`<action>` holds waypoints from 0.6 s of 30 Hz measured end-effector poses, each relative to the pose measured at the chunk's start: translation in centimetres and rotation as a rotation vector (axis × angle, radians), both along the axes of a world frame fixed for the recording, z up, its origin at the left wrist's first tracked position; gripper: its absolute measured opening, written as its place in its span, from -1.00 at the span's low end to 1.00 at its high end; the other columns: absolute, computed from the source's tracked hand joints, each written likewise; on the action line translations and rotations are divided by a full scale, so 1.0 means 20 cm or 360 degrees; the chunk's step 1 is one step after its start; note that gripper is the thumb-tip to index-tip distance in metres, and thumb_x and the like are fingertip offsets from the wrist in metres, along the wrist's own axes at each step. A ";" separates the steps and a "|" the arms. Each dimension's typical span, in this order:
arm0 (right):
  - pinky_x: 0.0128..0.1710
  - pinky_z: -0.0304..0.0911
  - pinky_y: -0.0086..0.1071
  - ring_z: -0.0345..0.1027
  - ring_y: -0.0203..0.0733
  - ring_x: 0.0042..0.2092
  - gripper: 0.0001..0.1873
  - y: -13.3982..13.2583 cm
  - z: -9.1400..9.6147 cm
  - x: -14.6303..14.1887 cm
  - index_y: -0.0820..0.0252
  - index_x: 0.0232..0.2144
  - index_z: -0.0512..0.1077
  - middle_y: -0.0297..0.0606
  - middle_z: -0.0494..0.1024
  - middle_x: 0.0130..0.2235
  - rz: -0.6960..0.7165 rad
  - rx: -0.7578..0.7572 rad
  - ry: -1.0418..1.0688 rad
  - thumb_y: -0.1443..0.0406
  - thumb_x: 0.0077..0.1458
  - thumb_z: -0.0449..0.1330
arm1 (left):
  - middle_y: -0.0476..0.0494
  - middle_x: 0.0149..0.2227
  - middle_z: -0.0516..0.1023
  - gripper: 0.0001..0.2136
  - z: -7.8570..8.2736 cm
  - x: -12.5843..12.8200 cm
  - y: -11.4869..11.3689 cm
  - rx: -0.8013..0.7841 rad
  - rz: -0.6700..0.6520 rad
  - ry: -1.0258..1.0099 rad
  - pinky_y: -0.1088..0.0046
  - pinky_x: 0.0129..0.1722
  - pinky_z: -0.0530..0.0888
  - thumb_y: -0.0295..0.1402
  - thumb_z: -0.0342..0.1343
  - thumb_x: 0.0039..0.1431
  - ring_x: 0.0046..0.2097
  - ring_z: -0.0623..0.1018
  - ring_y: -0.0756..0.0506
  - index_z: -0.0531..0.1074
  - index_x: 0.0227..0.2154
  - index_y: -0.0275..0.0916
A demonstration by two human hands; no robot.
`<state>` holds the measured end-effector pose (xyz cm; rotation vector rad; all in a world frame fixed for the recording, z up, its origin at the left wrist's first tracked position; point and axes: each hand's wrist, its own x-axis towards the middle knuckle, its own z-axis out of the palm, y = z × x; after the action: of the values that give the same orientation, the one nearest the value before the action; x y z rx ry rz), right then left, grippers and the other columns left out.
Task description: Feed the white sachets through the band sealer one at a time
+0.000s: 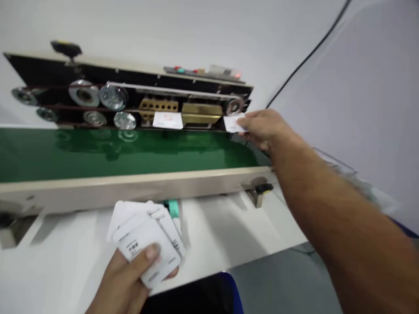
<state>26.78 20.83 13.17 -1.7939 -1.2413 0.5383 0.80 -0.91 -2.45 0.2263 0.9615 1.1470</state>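
Note:
My right hand (pixel 263 128) pinches a small white sachet (pixel 231 124) between its fingers, at the right end of the green conveyor belt (pixel 124 152) and close to the band sealer's front (pixel 199 112). Another white sachet (pixel 167 120) with red print stands upright against the sealer, its lower edge at the belt. Low in view, my left hand (pixel 127 283) grips a fanned stack of white printed sachets (pixel 147 237), with the thumb across the top one. That hand is well below the belt's cream side rail (pixel 131 187).
Pulleys, a thin metal band and brass heating blocks line the sealer's black face, with a control strip (pixel 204 72) on top. A teal object (pixel 173 208) sits behind the stack on the white table (pixel 229 235). A black cable (pixel 310 50) runs upper right, and clear plastic (pixel 340 163) lies beyond my right arm.

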 end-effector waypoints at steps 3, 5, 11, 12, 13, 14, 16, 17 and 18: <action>-0.22 0.40 -0.26 0.45 -0.13 -0.18 -0.83 0.02 0.01 -0.06 0.38 -0.14 0.41 -0.25 0.46 -0.30 -0.0101 0.0062 -0.0225 0.38 0.23 0.24 | -0.19 -0.17 0.63 -0.20 0.00 -0.01 0.02 0.0121 0.0013 -0.0098 0.18 -0.34 0.66 -0.44 0.36 0.05 -0.21 0.62 -0.24 0.06 0.29 -0.13; -0.03 0.30 -0.09 0.28 0.08 0.09 -0.49 -0.08 -0.01 -0.13 0.42 0.06 0.29 -0.05 0.40 -0.06 -0.0183 0.0337 -0.0535 0.36 0.11 0.33 | -0.17 -0.19 0.62 -0.24 0.00 -0.02 0.03 0.0137 0.0026 -0.0127 0.26 -0.34 0.65 -0.41 0.36 0.07 -0.24 0.62 -0.18 0.10 0.27 -0.13; -0.19 0.38 -0.06 0.34 0.03 -0.17 -0.66 -0.76 -0.40 -0.46 0.18 -0.12 0.28 -0.09 0.39 -0.20 0.0806 0.1012 -0.1078 0.07 0.23 0.20 | -0.08 -0.32 0.62 -0.33 -0.03 -0.02 0.04 0.0245 -0.0041 -0.0297 0.40 -0.31 0.61 -0.43 0.35 0.08 -0.28 0.62 -0.12 0.18 0.23 -0.15; -0.14 0.38 -0.01 0.31 0.09 -0.09 -0.55 -0.84 -0.49 -0.50 0.23 -0.04 0.26 -0.05 0.37 -0.14 0.0995 0.0882 -0.1018 0.03 0.22 0.19 | -0.09 -0.31 0.62 -0.34 -0.03 -0.02 0.04 0.0257 -0.0043 -0.0346 0.41 -0.27 0.60 -0.45 0.34 0.09 -0.26 0.62 -0.12 0.20 0.22 -0.16; -0.12 0.38 0.00 0.27 0.11 -0.04 -0.47 -0.91 -0.57 -0.55 0.26 0.01 0.22 -0.01 0.35 -0.09 0.1147 0.0767 -0.0946 0.00 0.21 0.20 | -0.10 -0.28 0.63 -0.36 -0.03 -0.02 0.05 0.0266 -0.0042 -0.0391 0.43 -0.24 0.58 -0.46 0.32 0.10 -0.23 0.63 -0.12 0.21 0.22 -0.16; -0.09 0.37 0.02 0.24 0.13 -0.01 -0.39 -0.95 -0.63 -0.58 0.30 0.07 0.18 0.01 0.33 -0.05 0.1242 0.0675 -0.0860 0.00 0.19 0.23 | -0.12 -0.24 0.63 -0.37 -0.04 -0.02 0.05 0.0267 -0.0037 -0.0422 0.44 -0.21 0.57 -0.47 0.32 0.10 -0.21 0.63 -0.12 0.23 0.21 -0.16; -0.08 0.35 0.03 0.24 0.11 -0.03 -0.39 -0.97 -0.71 -0.62 0.29 0.11 0.14 0.00 0.33 -0.04 0.1280 0.0537 -0.0695 0.12 0.18 0.26 | -0.15 -0.17 0.63 -0.39 -0.04 -0.03 0.04 0.0248 -0.0032 -0.0435 0.45 -0.19 0.57 -0.42 0.34 0.09 -0.18 0.63 -0.13 0.27 0.20 -0.14; -0.08 0.35 0.04 0.26 0.09 -0.06 -0.43 -0.96 -0.73 -0.63 0.27 0.12 0.14 -0.03 0.35 -0.06 0.1250 0.0490 -0.0620 0.19 0.17 0.25 | -0.15 -0.18 0.64 -0.38 -0.04 -0.03 0.04 0.0232 -0.0024 -0.0423 0.43 -0.20 0.58 -0.38 0.36 0.07 -0.18 0.64 -0.15 0.29 0.19 -0.14; -0.09 0.34 0.04 0.28 0.07 -0.08 -0.47 -0.95 -0.73 -0.63 0.24 0.11 0.16 -0.06 0.37 -0.07 0.1219 0.0436 -0.0549 0.27 0.16 0.23 | -0.15 -0.19 0.64 -0.38 -0.04 -0.03 0.04 0.0212 -0.0010 -0.0406 0.41 -0.20 0.58 -0.34 0.39 0.04 -0.17 0.64 -0.17 0.31 0.17 -0.14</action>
<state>14.21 1.84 -1.40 -1.1668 -2.1464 0.4444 0.16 -0.14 -3.26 0.1847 0.6604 1.2031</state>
